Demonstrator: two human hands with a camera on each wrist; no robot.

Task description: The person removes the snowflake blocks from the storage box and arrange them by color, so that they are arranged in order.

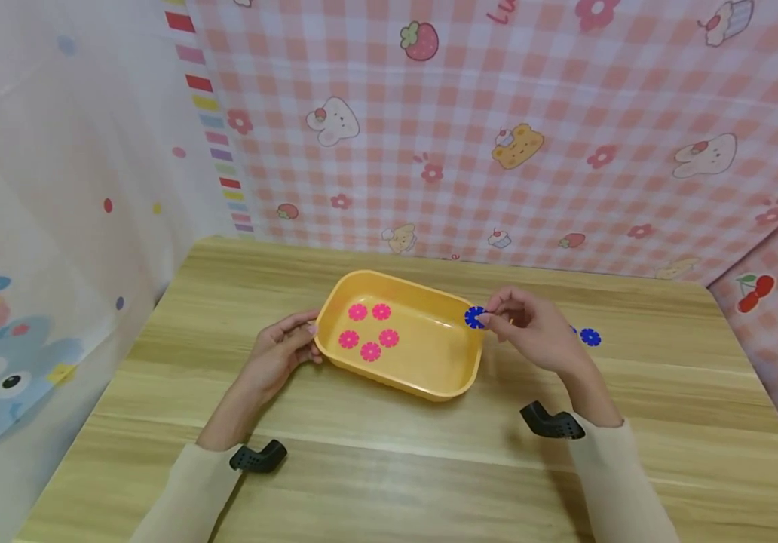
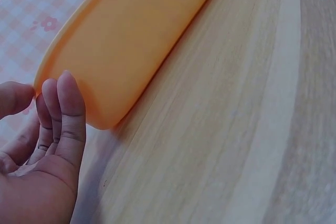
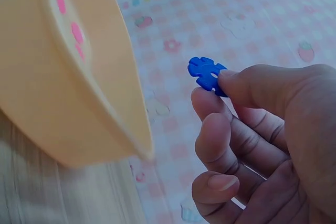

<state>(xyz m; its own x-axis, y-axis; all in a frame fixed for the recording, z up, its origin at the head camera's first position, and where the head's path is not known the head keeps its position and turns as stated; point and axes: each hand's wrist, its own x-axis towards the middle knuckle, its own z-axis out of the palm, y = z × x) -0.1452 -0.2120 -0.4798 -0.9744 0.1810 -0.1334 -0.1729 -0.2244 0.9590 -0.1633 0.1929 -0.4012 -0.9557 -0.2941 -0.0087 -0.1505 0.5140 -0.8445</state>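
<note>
An orange-yellow plastic basin (image 1: pixel 433 351) stands on the table, with several pink snowflake discs (image 1: pixel 371 351) lying flat in its left half. At the basin's left end, my left hand (image 1: pixel 270 358) holds the rim, thumb above and the other fingers against the outer wall (image 2: pixel 131 40). My right hand (image 1: pixel 534 332) pinches a blue snowflake disc (image 3: pixel 205 71) between thumb and index finger. In the head view that disc appears over the basin's right rim; the right wrist view shows it raised and apart from the wall.
On the wooden table (image 1: pixel 375 467), right of my right hand, lies a blue disc (image 1: pixel 590 337); another is mostly hidden behind the hand. A pink checked cloth (image 1: pixel 457 105) hangs behind the table and a white printed cloth (image 1: pixel 77 151) at the left. Black devices (image 1: pixel 552 421) sit at both wrists.
</note>
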